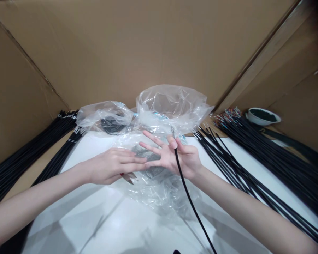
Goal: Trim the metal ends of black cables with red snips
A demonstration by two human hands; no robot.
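Observation:
My right hand (178,158) pinches a black cable (187,188) between thumb and forefinger, its other fingers spread. Above the pinch stands the cable's bared, silvery braided end (172,132); the rest curves down to the bottom edge. My left hand (116,164) stretches its fingers rightward, their tips at the fingers of my right hand. From under it stick out the pointed metal blades of what look like small scissors (128,178), with a bit of red; the grip is hidden behind the hand. Behind both hands lies a clear plastic bag (159,192) with grey, fine-stranded contents.
More clear bags (172,102) stand against the cardboard wall (148,46). Black cable bundles lie left (29,148) and right (275,158), with looser cables (235,173) nearer on the right. A white bowl (263,121) with dark contents sits at the back right. The table (116,225) is white.

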